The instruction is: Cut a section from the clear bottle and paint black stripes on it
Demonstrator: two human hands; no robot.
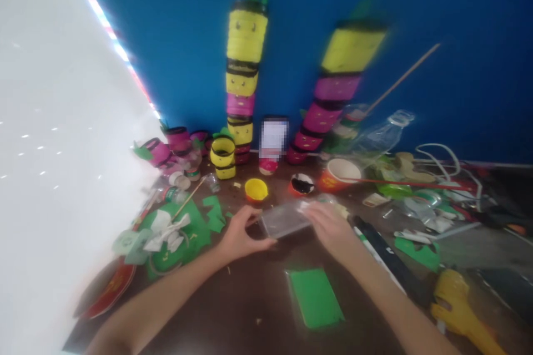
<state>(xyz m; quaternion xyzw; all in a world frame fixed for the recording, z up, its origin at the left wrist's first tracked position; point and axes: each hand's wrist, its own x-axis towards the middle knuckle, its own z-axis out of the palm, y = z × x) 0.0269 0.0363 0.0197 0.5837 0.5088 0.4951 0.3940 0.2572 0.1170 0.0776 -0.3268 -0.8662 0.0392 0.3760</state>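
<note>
My left hand [242,238] grips the left end of a clear rectangular plastic box [285,220], its thumb along the near edge and its fingers at the far side. At the box's right end is my right hand [333,230], fingers closed over a small white tissue-like piece [305,207] pressed against the box. Motion blur hides the exact contact there. Just beyond the box stand a yellow paint cup [256,189] and a cup with dark paint [301,184]. Nearer to me lies a green sheet [316,297] in a clear sleeve.
Tall yellow and magenta container stacks [245,77] stand by the blue wall. At right are a paper cup [339,173], a clear bottle [385,133], a black-and-white marker [383,252] and a yellow glue gun [458,305]. Green scraps [214,213] and a red bowl [110,291] lie left.
</note>
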